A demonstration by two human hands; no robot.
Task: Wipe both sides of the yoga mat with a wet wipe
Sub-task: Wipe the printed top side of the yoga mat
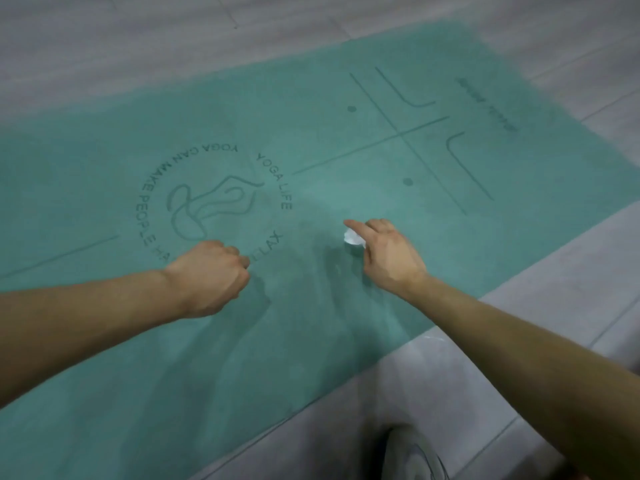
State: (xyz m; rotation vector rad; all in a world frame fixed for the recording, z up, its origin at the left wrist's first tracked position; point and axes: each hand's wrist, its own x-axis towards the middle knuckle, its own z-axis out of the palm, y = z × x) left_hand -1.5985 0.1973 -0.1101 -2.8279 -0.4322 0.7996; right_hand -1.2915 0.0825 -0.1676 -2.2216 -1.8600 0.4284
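On yoga mat point(346, 306): right hand point(388, 254) holds wet wipe point(353, 237).

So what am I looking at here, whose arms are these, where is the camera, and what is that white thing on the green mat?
There is no machine here: these are a person's two bare arms, filmed by a wide-angle camera worn on the head, looking forward and down. The green yoga mat lies flat on a grey tiled floor, printed side up, with a round logo and guide lines. The right hand holds a crumpled white wet wipe against the mat, forefinger stretched out. The left hand is curled into a fist resting on the mat near the logo and seems to hold nothing.
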